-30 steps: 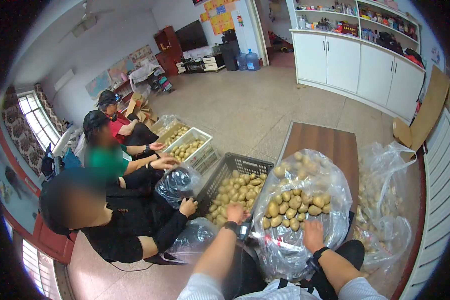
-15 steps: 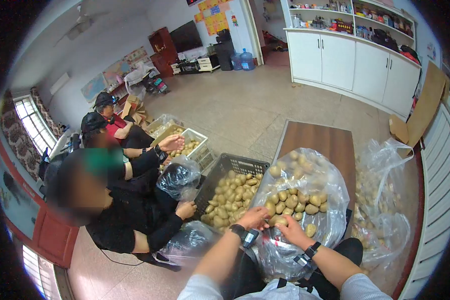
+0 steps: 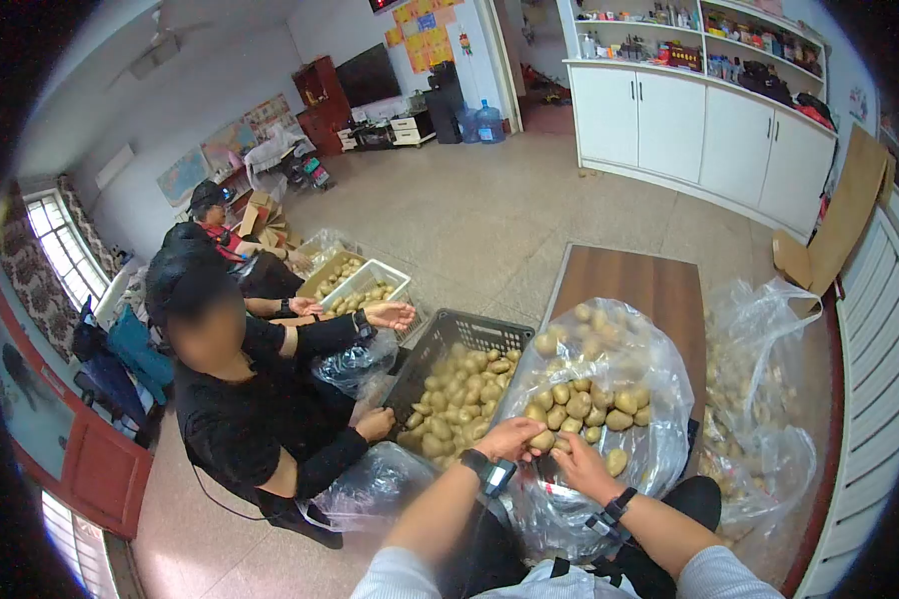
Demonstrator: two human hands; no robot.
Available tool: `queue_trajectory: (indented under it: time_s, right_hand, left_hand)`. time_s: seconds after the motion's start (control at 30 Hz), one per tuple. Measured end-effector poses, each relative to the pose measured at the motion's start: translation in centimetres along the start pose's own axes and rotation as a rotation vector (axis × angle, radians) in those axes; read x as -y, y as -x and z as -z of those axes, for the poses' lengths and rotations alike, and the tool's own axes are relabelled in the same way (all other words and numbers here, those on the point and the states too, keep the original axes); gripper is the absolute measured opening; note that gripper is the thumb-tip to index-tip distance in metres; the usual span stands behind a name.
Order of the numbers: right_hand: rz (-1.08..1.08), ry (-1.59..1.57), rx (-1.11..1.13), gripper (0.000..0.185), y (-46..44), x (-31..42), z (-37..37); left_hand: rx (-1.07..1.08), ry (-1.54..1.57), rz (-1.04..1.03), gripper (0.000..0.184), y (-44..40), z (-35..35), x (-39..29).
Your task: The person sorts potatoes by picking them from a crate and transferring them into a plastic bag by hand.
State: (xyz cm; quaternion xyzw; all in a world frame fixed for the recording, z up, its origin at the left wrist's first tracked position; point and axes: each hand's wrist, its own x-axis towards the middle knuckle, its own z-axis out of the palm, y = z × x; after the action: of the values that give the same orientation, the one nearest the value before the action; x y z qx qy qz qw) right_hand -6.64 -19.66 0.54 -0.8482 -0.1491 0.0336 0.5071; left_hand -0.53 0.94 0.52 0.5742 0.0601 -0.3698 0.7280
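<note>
My left hand [image 3: 510,440] is closed on a potato [image 3: 542,440] above the near side of a large clear plastic bag [image 3: 659,454]. My right hand [image 3: 585,469] is just right of it, fingers curled inward and their tips close to that potato; whether something sits in them is hidden. Inside the bag's open mouth lies a pile of potatoes [image 3: 577,402]. One potato [image 3: 616,462] rests apart, right of my right hand. Left of the bag stands a dark grey crate [image 3: 448,329] holding many potatoes.
A co-worker [image 3: 260,399] sits left of the crate, one arm stretched over it; others sit beyond. White crate [image 3: 402,275] with potatoes stands farther back. Brown board [image 3: 629,275] lies behind the bag. More potato-filled plastic bags [image 3: 759,399] stand right. White cabinets [image 3: 704,130] line the far wall.
The potato between my hands has shifted left, from my right fingers to my left hand. The nearest co-worker has leaned back upright, and an arm now reaches out toward the crate.
</note>
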Motion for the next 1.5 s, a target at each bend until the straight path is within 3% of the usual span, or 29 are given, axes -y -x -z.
queue_trajectory:
  time_s: [0.03, 0.1, 0.17, 0.2, 0.33, 0.43, 0.57, 0.73, 0.87, 1.0, 1.13, 1.2, 1.27, 1.3, 1.33, 1.37, 1.4, 1.43, 1.5]
  right_hand:
    - [0.006, -0.002, -0.003, 0.038, 0.4, -1.2, 0.1]
    - [0.068, 0.454, -0.113, 0.037, 1.4, -4.1, 0.6]
    - [0.057, 0.552, -0.155, 0.035, 2.7, -4.7, 2.0]
    - [0.044, 0.651, -0.195, 0.034, 3.1, -4.9, 2.6]
    - [-0.09, 0.695, -0.233, 0.031, 3.9, -8.3, 1.9]
    - [-0.186, 0.708, -0.147, 0.033, 4.2, -9.1, 1.6]
    - [-0.072, 0.687, -0.17, 0.031, 4.2, -11.7, 0.7]
    - [-0.027, 0.668, -0.204, 0.031, 4.4, -12.5, 0.1]
    - [-0.045, 0.68, -0.149, 0.032, 4.5, -12.0, 0.4]
    - [-0.075, 0.566, -0.177, 0.034, 4.4, -11.3, 0.8]
    - [-0.115, 0.541, -0.179, 0.035, 3.8, -11.3, 0.9]
    - [-0.102, 0.356, -0.33, 0.034, 3.6, -11.5, 0.8]
    - [-0.119, 0.277, -0.374, 0.031, 3.2, -13.3, 0.5]
    - [-0.135, 0.197, -0.416, 0.029, 3.1, -14.3, 0.3]
    - [-0.136, 0.197, -0.418, 0.029, 3.0, -14.2, 0.5]
    - [-0.345, -0.21, -0.36, 0.028, 2.9, -14.0, 0.7]
    - [-0.545, -0.621, -0.289, 0.027, 2.6, -13.9, 0.8]
    - [-0.546, -0.622, -0.292, 0.027, 2.4, -12.9, 1.4]
    - [-0.757, -1.129, -0.298, 0.025, 2.4, -10.2, 2.8]
  left_hand:
    - [-0.032, 0.041, -0.007, 0.032, -0.4, 0.7, 0.3]
    - [-0.058, 0.096, -0.008, 0.035, -1.4, 2.6, 0.9]
    - [-0.081, 0.153, -0.009, 0.039, -1.8, 3.9, 1.5]
    - [-0.162, 0.014, -0.155, 0.032, -1.8, 4.4, 1.8]
    - [-0.295, -0.058, -0.318, 0.024, -2.0, 6.6, 2.0]
    - [-0.37, -0.732, -0.65, 0.023, -1.6, 9.3, 3.2]
    - [-0.521, -0.895, -0.515, 0.025, 0.3, 9.6, 2.1]
    - [-0.692, -1.351, -0.392, 0.035, 1.0, 10.2, 2.0]
    - [-0.755, -1.608, -0.451, 0.024, 0.6, 11.6, 2.8]
    - [-0.757, -1.507, -0.41, 0.019, 0.8, 12.0, 2.8]
    - [-0.737, -1.148, -0.429, 0.017, 0.9, 11.9, 2.9]
    - [-0.751, -1.084, -0.469, 0.017, 0.7, 11.9, 3.2]
    - [-0.791, -1.322, -0.603, 0.018, -0.5, 13.3, 4.4]
    - [-0.796, -0.909, -0.552, 0.022, -1.3, 14.0, 5.0]
    - [-0.78, -0.706, -0.517, 0.025, -1.4, 14.0, 5.0]
    - [-0.775, -0.5, -0.488, 0.027, -1.6, 13.9, 5.0]
    - [-0.813, -0.809, -0.463, 0.026, -1.4, 14.0, 5.1]
    - [-0.823, -0.966, -0.445, 0.026, -1.0, 13.8, 4.9]
    - [-0.833, -1.228, -0.415, 0.024, -0.3, 13.3, 4.4]
